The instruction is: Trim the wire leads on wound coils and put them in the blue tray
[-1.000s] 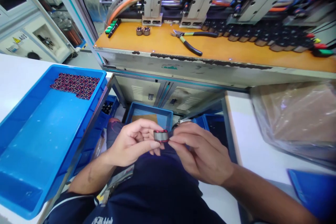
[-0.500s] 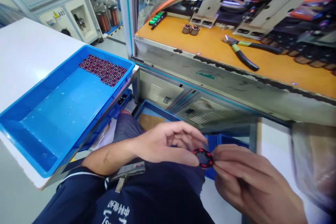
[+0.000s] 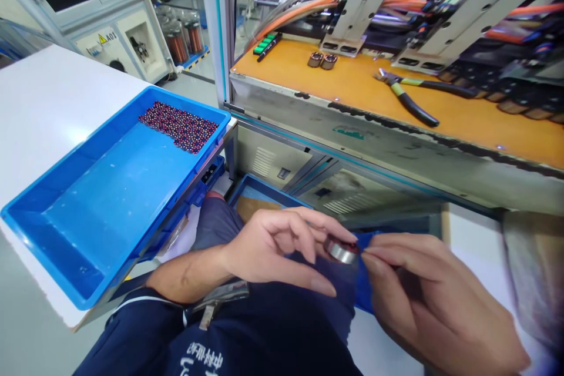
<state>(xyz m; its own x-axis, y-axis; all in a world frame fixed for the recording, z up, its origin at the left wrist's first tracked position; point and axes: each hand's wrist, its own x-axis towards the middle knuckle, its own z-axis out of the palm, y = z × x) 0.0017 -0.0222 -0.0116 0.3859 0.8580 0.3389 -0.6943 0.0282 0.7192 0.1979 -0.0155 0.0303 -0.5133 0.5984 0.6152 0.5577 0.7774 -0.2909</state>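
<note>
Over my lap, my left hand [image 3: 282,249] and my right hand [image 3: 434,299] meet on a small round wound core [image 3: 341,249], its metal side band facing me. Left fingertips pinch it from the left. Right thumb and forefinger pinch its right edge. A blue tray [image 3: 106,200] lies to my left on a white table; a patch of several dark red and black cores [image 3: 178,123] fills its far corner.
An orange-topped machine bench [image 3: 352,85] stands ahead with black-handled pliers [image 3: 412,103], two loose cores [image 3: 322,60] and a green button strip [image 3: 264,44]. Blue bins [image 3: 259,194] sit under the bench. A clear plastic bag [image 3: 535,270] lies at the right.
The view swung left, then steadied. Between my fingers the core turned from side band to red-and-black face, then back to its metal side; both hands stayed on it.
</note>
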